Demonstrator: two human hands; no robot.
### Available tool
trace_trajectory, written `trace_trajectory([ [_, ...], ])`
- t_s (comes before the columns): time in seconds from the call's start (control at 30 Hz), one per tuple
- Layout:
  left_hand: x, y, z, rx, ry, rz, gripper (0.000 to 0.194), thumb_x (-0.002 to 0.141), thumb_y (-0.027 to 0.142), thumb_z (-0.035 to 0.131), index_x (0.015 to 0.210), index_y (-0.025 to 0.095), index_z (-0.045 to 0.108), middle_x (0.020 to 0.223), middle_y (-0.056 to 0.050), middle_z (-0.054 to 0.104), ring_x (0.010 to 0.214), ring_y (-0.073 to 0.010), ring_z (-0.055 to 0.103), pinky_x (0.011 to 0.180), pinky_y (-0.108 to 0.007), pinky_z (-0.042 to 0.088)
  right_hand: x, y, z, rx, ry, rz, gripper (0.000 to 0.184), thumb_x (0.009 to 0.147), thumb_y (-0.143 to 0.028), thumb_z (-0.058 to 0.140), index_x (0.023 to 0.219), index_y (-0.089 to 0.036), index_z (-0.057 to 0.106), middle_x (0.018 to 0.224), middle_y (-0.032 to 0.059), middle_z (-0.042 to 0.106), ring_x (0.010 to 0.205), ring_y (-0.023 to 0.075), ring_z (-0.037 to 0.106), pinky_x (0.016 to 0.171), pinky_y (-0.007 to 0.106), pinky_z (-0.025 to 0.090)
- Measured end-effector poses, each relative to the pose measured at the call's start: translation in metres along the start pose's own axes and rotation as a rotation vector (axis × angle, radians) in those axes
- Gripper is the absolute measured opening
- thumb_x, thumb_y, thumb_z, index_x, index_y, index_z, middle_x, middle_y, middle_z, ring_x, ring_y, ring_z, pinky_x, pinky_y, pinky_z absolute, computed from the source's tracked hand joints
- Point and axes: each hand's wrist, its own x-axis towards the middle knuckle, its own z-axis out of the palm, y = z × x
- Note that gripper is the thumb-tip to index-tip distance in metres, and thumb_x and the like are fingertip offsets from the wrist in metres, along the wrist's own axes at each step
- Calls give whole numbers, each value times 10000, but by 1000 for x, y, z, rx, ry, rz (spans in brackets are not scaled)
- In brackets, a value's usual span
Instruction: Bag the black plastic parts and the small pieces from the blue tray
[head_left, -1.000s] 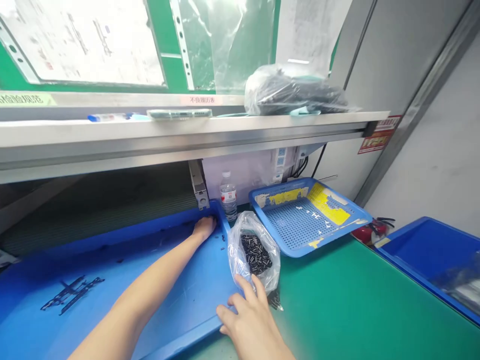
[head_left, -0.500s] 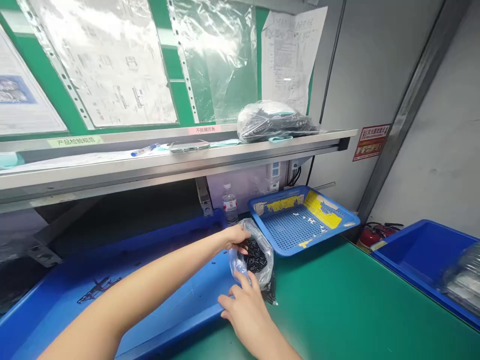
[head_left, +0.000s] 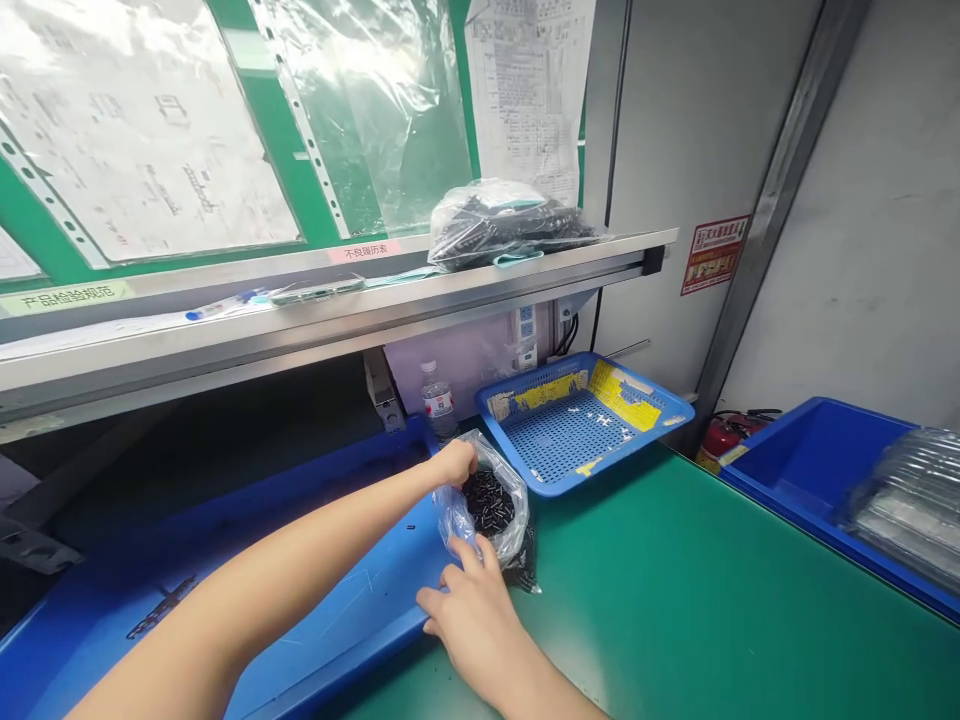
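In the head view, the clear plastic bag [head_left: 517, 505] lies between the person's hands and a little to their right, its open mouth facing up. The mouth's longer axis seems to slant from far left to near right. The left hand [head_left: 454, 463] is at the far-left rim and the right hand [head_left: 476, 615] at the near rim, so both are about equally close to the opening.

The left hand is closed, fingers curled down over the edge; whether it grips film or pieces cannot be told. The right hand is loosely open, fingers spread, the foremost tips against the film and the thumb near the rim of the blue tray [head_left: 360, 635].

The bag is thin, glossy and crumpled, packed with short, black, rod-like pieces [head_left: 491, 508]. One similar bit sits on the tray's smooth, scratched plastic. Behind are a ribbed clear bottle [head_left: 439, 404] and a perforated blue basket [head_left: 553, 488] with torn yellow patches; the green tabletop [head_left: 675, 590] is flat with a soft sheen
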Motion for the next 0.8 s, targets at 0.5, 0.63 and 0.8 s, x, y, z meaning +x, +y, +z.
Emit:
trace_trajectory([
  [0.5,-4,-16,-3,-295,-226,115,47,785,67,572,819,94,553,639,26,537,598,-100,550,646,-255,475,3,2,0,37,-39,-14,163,831,-334,572,908,-215,653,822,109,642,1144,328,397,938,524,261],
  [0.63,-14,-17,-5,-571,-270,97,137,743,87,630,864,92,566,691,-1,583,603,-80,562,659,-219,465,2,2,-3,42,-64,-2,164,835,-327,567,914,-212,654,830,107,642,1151,328,389,945,516,251],
  [0.8,-16,-17,-8,-761,-327,51,134,731,93,652,859,96,613,693,-26,608,577,-82,574,582,-186,472,2,1,-5,58,-74,8,159,834,-315,571,932,-219,650,851,97,640,1163,308,378,957,493,238],
])
